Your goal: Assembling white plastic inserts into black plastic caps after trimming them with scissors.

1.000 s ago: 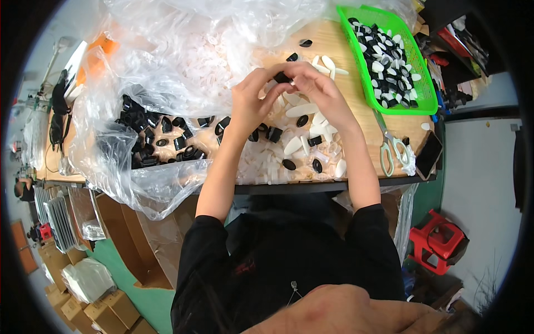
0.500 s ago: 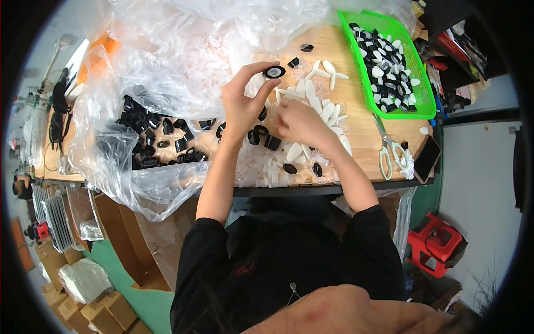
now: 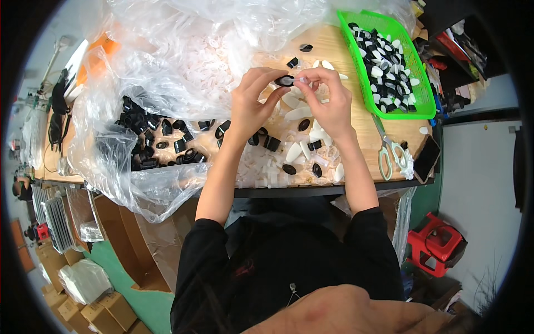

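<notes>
My left hand pinches a black oval cap above the table. Facing it, my right hand is closed on a small translucent piece, which meets the cap's opening; whether it sits inside, I cannot tell. Below my hands lie loose white oval pieces, with a few black caps among them. More black caps are heaped on clear plastic left of my left forearm. Past my left hand spreads a pile of translucent pieces.
A green basket of black and white parts stands at the far right. Scissors and a dark phone lie near the right edge. Clear plastic bags cover the left and back of the table. A red stool stands on the floor.
My right hand has come up from the white pieces to the black cap, now holding a translucent piece. My left hand has moved slightly right, still pinching the cap. Some white pieces have shifted.
</notes>
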Tool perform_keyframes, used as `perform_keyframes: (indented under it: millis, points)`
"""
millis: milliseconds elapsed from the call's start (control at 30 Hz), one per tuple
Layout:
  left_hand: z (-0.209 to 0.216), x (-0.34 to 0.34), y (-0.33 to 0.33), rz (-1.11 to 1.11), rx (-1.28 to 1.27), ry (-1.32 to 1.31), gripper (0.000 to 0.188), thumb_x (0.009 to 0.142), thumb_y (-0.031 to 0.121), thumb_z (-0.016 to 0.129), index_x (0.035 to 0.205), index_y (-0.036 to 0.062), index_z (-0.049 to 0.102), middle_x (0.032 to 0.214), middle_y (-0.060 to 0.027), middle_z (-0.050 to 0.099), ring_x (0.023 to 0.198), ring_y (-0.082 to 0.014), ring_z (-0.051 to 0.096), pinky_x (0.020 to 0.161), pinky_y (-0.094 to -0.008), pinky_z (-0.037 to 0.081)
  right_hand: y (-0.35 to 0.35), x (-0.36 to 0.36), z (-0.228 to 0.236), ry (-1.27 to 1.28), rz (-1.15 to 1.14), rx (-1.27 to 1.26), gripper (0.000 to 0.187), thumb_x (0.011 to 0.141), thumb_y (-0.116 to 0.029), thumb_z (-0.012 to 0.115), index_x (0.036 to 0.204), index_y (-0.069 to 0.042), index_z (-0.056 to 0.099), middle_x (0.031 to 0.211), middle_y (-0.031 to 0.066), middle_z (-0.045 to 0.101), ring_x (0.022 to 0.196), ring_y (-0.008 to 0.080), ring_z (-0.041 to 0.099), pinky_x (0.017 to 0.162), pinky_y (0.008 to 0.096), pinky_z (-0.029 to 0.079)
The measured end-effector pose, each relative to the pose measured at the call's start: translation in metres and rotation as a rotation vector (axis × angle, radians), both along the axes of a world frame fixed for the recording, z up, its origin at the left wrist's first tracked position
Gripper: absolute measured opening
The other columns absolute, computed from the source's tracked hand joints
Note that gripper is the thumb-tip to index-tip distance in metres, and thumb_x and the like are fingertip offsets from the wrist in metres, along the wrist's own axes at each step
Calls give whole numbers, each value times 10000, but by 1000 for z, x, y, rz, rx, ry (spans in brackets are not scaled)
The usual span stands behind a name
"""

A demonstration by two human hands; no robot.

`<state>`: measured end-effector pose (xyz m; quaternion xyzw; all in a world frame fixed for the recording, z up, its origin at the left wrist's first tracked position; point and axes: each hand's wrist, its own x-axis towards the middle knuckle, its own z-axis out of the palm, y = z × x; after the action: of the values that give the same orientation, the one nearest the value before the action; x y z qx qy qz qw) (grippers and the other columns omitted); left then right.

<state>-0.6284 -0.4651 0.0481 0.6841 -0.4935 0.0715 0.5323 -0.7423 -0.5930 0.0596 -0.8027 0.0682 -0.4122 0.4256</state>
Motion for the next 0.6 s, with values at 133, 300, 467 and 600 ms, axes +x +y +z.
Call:
perform_keyframes:
  millis: [133,300,467,600]
  points:
    - [1,-1,-1,-25,-15,-36,318,715,-29,753,1019,22,676,968,-102,676,889,-229,649,775,-308,513,1,0,1,7,20,-107,115,786,34,699,883,-11,657,990,83,677,713,162,617,644,264,495]
    - [1,-2,-1,-21,-29,-46,321,713,-31,753,1020,18,675,967,-105,675,889,-235,647,775,-311,514,-3,3,1,-65,47,-344,131,776,34,695,895,-16,668,1022,69,652,811,183,605,692,293,494]
    - [0,-1,-1,-20,-41,-64,312,709,-28,757,1006,15,671,961,-100,676,885,-238,646,772,-322,518,-3,4,-5,3,33,-315,110,809,14,655,911,-19,678,1047,55,611,800,191,572,720,291,483]
    - [-3,3,0,24,-47,-90,296,722,-14,761,1001,21,668,941,-92,680,863,-212,652,768,-306,514,-3,5,-5,21,94,-140,130,821,6,639,943,-27,667,1042,57,605,816,191,571,714,292,479]
